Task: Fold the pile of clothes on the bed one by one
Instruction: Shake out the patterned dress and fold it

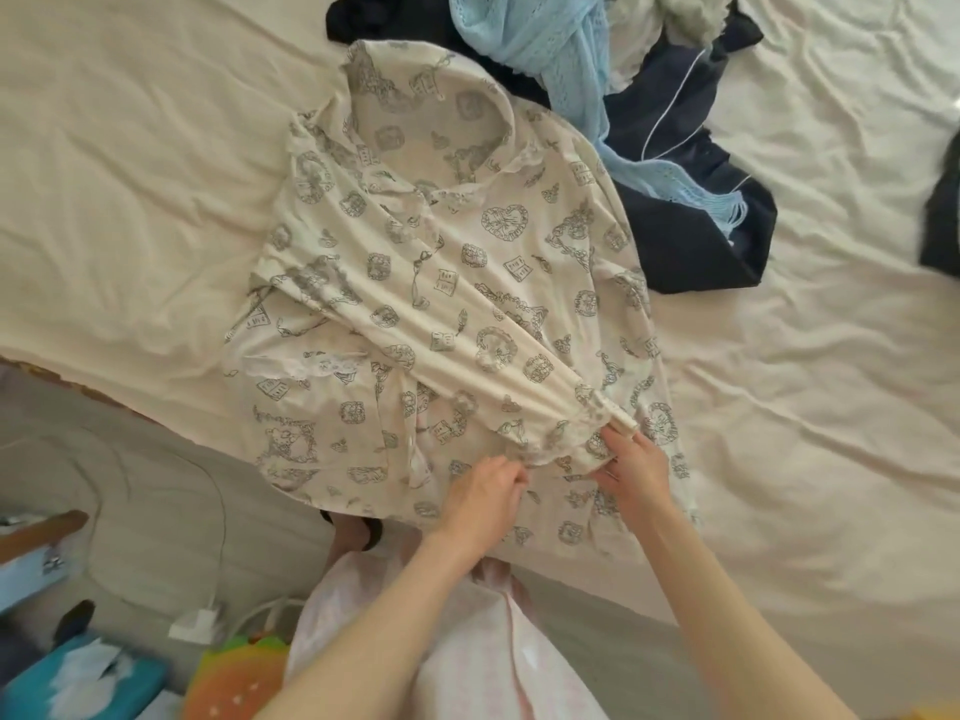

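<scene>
We saw a cream printed shirt (441, 283) that lay spread on the bed (130, 174), with its collar pointing away from us and its lower part hanging over the near edge of the bed. One sleeve (415, 335) was folded across the front. Our left hand (483, 491) and our right hand (631, 467) both pinched the gathered cuff of this sleeve, fingers curled on the cloth. The fingertips were partly hidden in the folds.

Behind the shirt, the pile of clothes (691, 163) was cut off by the upper edge: a light blue knit piece (550, 49) lay over dark navy cloth. Another dark piece (943, 215) was cut off at the right edge. We could not read any label or writing; the small prints on the shirt were too blurred to make out.
</scene>
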